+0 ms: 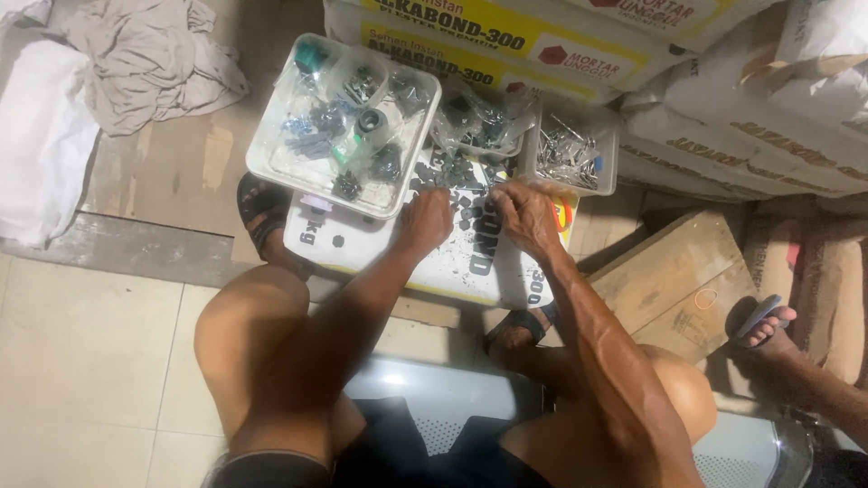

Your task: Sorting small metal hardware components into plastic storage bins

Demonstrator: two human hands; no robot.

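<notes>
The clear plastic tray [271, 154] on the left already holds bagged fasteners. Beside it, many small dark pieces [452, 176] lie loose on a white sack [362, 248]. The left hand [427, 220] and right hand [524, 215] rest on them, fingers curled; what each grip pinches I cannot tell. The small tray [610, 176] on the right holds metal screws. Sorting seems partly done.

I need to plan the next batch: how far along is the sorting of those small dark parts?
Done: the large tray holds bagged parts, and the small tray holds metal pieces. In hand: the left hand and right hand pick among loose dark parts on the white sack. Left: that loose pile, still unsorted.
</notes>
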